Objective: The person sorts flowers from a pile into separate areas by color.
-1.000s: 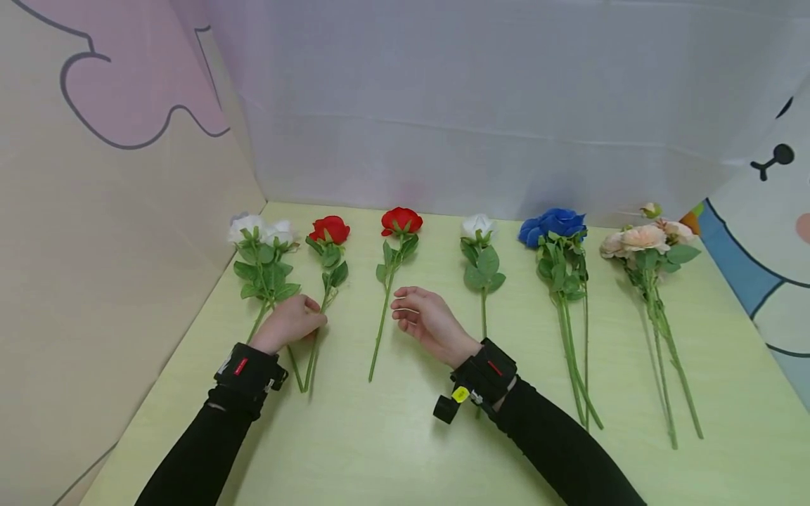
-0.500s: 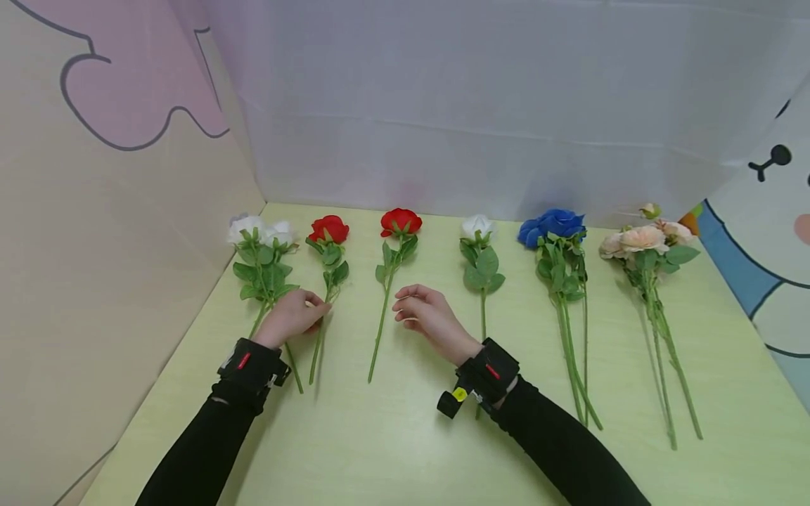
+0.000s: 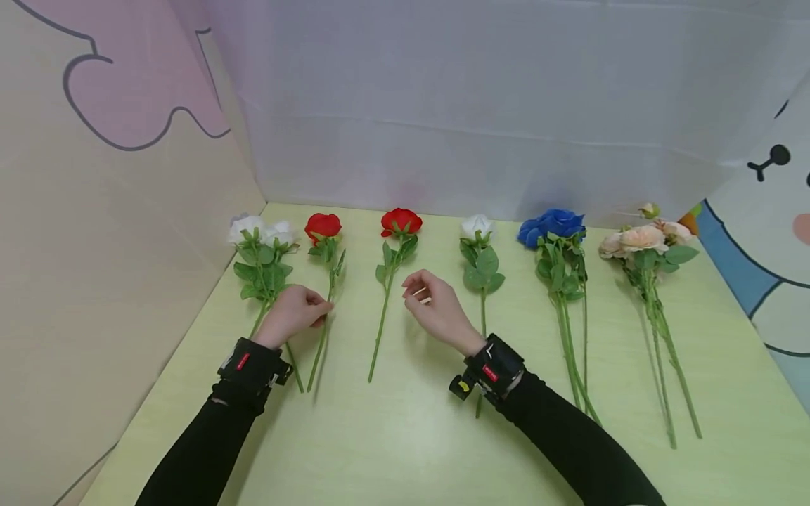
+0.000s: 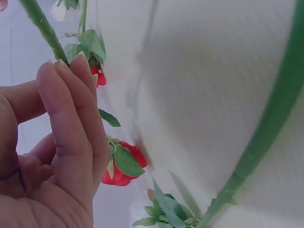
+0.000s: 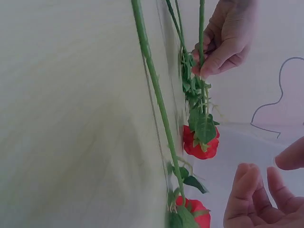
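Observation:
My left hand (image 3: pixel 316 310) pinches the stem of the left red rose (image 3: pixel 323 225) about halfway down. In the left wrist view my fingertips (image 4: pixel 71 71) close on that green stem (image 4: pixel 43 28). The right wrist view shows the left hand (image 5: pixel 223 40) holding the stem above that red rose (image 5: pixel 201 142). My right hand (image 3: pixel 422 294) hovers with loosely curled fingers and holds nothing. It is between the middle red rose (image 3: pixel 401 221) and a single white rose (image 3: pixel 477 225), touching neither. The right hand's fingers (image 5: pixel 256 197) show at the lower right of its wrist view.
Flowers lie in a row on the pale green table (image 3: pixel 405 436): white roses (image 3: pixel 259 230) at far left, blue roses (image 3: pixel 552 225), and peach flowers (image 3: pixel 642 239) at right. Printed walls (image 3: pixel 114 211) enclose the left, back and right sides.
My left hand has closed on the left red rose's stem and turned it, so its head shifted slightly left and its leaves stand edge-on. My right hand moved up and farther from me.

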{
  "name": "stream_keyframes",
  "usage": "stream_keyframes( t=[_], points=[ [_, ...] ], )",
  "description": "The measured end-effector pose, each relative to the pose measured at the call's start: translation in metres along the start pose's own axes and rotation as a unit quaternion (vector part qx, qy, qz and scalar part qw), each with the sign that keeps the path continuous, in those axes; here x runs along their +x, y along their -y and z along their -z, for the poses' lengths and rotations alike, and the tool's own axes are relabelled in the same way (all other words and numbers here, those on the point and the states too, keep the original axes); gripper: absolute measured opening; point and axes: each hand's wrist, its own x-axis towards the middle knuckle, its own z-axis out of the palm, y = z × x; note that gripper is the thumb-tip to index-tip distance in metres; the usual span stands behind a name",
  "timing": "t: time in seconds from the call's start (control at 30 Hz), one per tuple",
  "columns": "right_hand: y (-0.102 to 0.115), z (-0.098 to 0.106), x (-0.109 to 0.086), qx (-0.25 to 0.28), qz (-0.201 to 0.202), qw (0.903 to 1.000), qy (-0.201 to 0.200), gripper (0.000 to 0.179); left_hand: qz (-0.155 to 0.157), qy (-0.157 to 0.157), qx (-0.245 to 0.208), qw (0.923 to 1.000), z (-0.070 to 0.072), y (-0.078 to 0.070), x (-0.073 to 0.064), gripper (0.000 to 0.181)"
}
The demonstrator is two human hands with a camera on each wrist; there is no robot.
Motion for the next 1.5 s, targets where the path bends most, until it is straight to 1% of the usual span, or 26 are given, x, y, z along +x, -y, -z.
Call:
stream_keyframes(
  t=[0.17, 0.43, 0.57, 0.73, 0.8, 0.9, 1.07, 1.17, 1.27, 1.4, 1.5],
  points=[
    [0.0, 0.013, 0.002, -0.047, 0.031, 0.998, -0.029, 0.02, -0.029, -0.013, -0.015, 0.9994, 0.0, -0.008, -0.001, 0.025],
    [-0.002, 0.036, -0.001, -0.107, 0.067, 0.9897, -0.067, 0.021, -0.08, -0.041, -0.016, 0.9958, -0.002, -0.031, 0.0, 0.025],
    [-0.007, 0.046, -0.003, -0.146, 0.079, 0.9831, -0.077, 0.022, -0.097, -0.047, -0.01, 0.9941, -0.006, -0.044, 0.005, 0.024],
    [-0.015, 0.057, -0.007, -0.201, 0.089, 0.971, -0.095, 0.022, -0.116, -0.053, -0.004, 0.9918, -0.015, -0.06, 0.012, 0.022],
    [-0.018, 0.062, -0.008, -0.205, 0.091, 0.969, -0.103, 0.022, -0.121, -0.055, -0.001, 0.9912, -0.019, -0.064, 0.015, 0.022],
    [-0.021, 0.067, -0.011, -0.203, 0.09, 0.9688, -0.111, 0.023, -0.121, -0.056, 0.002, 0.9911, -0.026, -0.069, 0.02, 0.021],
    [-0.024, 0.071, -0.014, -0.196, 0.093, 0.9698, -0.112, 0.025, -0.129, -0.07, 0.019, 0.9891, -0.037, -0.074, 0.027, 0.018],
    [-0.024, 0.071, -0.014, -0.196, 0.092, 0.9696, -0.114, 0.025, -0.137, -0.072, 0.03, 0.9876, -0.043, -0.077, 0.031, 0.017],
    [-0.025, 0.071, -0.014, -0.194, 0.088, 0.9707, -0.111, 0.026, -0.122, -0.059, 0.044, 0.9898, -0.05, -0.077, 0.036, 0.018],
    [-0.026, 0.07, -0.014, -0.191, 0.083, 0.9723, -0.106, 0.026, -0.081, -0.027, 0.069, 0.9939, -0.059, -0.076, 0.042, 0.028],
    [-0.027, 0.07, -0.014, -0.193, 0.083, 0.9723, -0.103, 0.025, -0.055, -0.014, 0.08, 0.9952, -0.063, -0.076, 0.043, 0.032]
  ],
)
